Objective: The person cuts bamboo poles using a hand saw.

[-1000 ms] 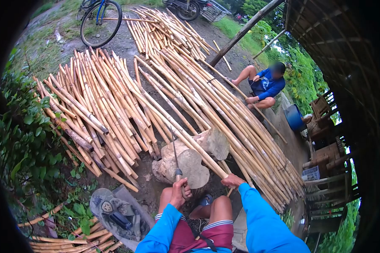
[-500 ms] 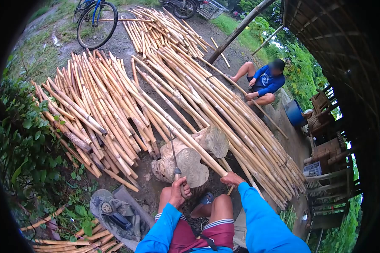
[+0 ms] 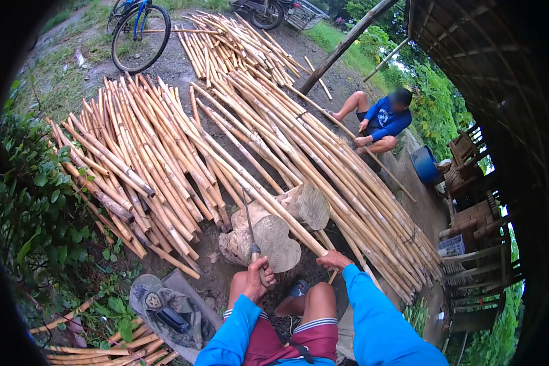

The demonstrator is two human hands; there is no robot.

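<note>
My left hand (image 3: 260, 272) is closed around the handle of a long, narrow-bladed knife (image 3: 251, 229). Its blade points forward and up, just left of a bamboo pole (image 3: 279, 211). My right hand (image 3: 334, 260) grips the near end of that pole, which slants away to the upper left over the logs. Below the pole lies a short, thick log (image 3: 276, 243) with its pale cut face towards me. A second log (image 3: 312, 207) sits against it on the right. Whether the blade touches the pole I cannot tell.
Loose poles (image 3: 131, 152) are heaped at left, and long poles (image 3: 329, 183) run along the right. A person in blue (image 3: 389, 119) sits beyond them, holding a pole. A camouflage cap (image 3: 165, 308) lies at lower left. A bicycle (image 3: 140, 38) and wooden post (image 3: 344, 49) stand farther back.
Very little differs. The pole's near end and my right hand have shifted very slightly left in view; both hands keep their grips.
</note>
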